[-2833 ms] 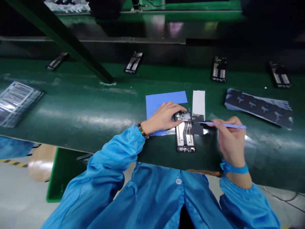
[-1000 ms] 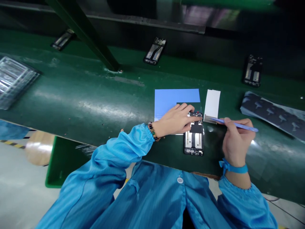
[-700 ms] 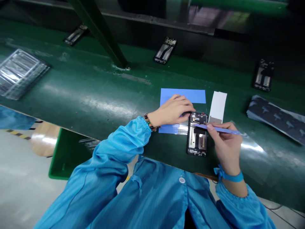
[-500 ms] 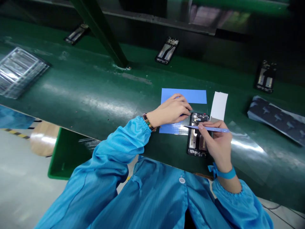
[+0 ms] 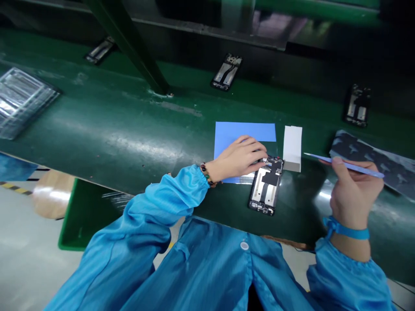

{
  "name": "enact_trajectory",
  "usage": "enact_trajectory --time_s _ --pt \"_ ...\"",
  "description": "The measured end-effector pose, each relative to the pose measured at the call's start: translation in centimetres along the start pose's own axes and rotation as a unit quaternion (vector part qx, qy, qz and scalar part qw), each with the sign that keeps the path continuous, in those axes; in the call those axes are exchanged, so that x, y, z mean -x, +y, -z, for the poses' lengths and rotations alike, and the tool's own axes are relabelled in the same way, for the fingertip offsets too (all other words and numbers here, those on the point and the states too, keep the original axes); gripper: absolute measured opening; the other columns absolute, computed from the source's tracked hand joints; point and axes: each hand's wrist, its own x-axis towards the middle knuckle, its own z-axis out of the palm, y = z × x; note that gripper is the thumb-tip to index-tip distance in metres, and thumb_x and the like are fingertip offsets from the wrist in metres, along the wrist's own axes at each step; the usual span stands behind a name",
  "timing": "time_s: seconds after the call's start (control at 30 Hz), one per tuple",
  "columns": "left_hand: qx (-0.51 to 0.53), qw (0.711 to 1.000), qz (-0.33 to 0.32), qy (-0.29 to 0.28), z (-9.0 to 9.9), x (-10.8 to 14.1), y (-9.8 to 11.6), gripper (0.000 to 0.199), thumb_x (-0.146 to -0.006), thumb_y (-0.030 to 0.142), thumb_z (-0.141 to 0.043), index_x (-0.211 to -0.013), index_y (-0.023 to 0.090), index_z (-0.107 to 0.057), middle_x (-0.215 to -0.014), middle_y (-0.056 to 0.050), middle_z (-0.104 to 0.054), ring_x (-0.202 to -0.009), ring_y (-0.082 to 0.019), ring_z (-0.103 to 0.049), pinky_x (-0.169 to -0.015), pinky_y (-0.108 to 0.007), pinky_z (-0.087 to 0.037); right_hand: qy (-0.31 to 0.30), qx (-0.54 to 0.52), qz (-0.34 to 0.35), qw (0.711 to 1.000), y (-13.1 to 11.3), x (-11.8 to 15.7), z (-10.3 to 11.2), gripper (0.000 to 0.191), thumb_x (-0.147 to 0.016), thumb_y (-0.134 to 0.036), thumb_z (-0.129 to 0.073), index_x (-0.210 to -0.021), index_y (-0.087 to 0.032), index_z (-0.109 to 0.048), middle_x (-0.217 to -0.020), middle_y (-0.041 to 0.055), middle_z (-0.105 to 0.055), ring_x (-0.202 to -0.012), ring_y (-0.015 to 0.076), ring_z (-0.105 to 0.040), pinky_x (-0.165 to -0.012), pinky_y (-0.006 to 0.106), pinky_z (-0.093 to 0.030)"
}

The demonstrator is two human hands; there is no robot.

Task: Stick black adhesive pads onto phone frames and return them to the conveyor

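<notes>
Phone frame [image 5: 266, 190] flat on the bench [image 5: 129, 125], near its front edge, slightly askew, black patch across its upper middle. Left hand [image 5: 240, 157]: fingers bent at the frame's upper left edge; cannot tell whether they grip it or only rest there. Right hand [image 5: 355, 190]: fingers pinched around a pointed purple tool [image 5: 361, 169], tip directed left, apart from the frame. Blue sheet [image 5: 244, 131] partly beneath the left hand. White strip [image 5: 292, 142] just beside the frame's upper right. Stack of dark sheets [image 5: 356, 149] beyond the right hand. Farther back, three more frames [image 5: 227, 72], well spaced. Far left, clear plastic trays [image 5: 22, 97]; below the bench, a green bin [image 5: 84, 220].
</notes>
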Motion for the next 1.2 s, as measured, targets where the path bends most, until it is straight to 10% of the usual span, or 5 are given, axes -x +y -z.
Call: enact_trajectory --time_s 0.33,1.2 --pt "-0.09 0.987 -0.126 -0.047 -3.0 -4.0 3.6 0.045 -0.118 0.048 -0.052 -0.133 0.015 -0.079 -0.143 -0.012 -0.077 -0.133 -0.031 -0.067 -0.12 -0.049 -0.045 -0.067 0.038 -0.054 0.996 1.9 0.7 -0.4 0.048 -0.069 -0.043 -0.106 -0.085 -0.025 -0.065 -0.086 0.0039 -0.078 -0.082 0.0215 -0.08 -0.088 0.038 -0.067" --pt "-0.141 0.984 -0.107 -0.013 -3.2 -2.8 3.9 0.038 -0.116 0.042 -0.06 -0.141 0.019 -0.077 -0.149 -0.006 -0.077 -0.134 -0.029 -0.068 -0.126 -0.05 -0.047 -0.103 -0.014 -0.068 0.992 1.4 1.1 -0.8 0.046 -0.077 -0.048 -0.103 -0.085 -0.027 -0.063 -0.087 0.0012 -0.08 -0.085 0.0239 -0.084 -0.091 0.044 -0.068"
